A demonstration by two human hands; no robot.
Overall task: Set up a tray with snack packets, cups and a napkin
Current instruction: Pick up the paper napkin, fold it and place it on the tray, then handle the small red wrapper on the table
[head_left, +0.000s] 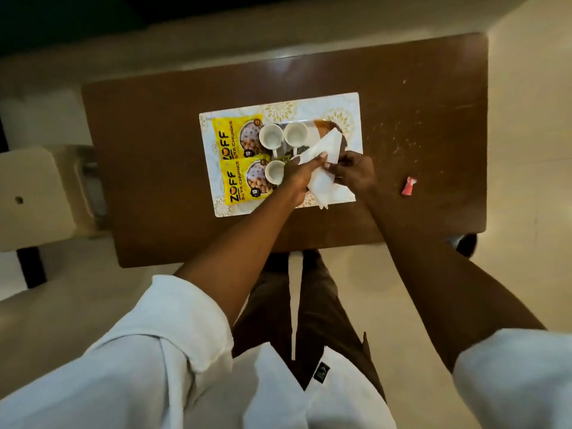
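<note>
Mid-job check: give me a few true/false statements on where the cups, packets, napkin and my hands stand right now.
1. Three white cups stand on the tray. True.
2. The two yellow packets lie on the tray's right side. False: they lie on its left side, beside the cups.
3. The left hand and the right hand are both on the napkin. True.
4. The red wrapper lies on the tray. False: it lies on the table, to the right of the tray.
</note>
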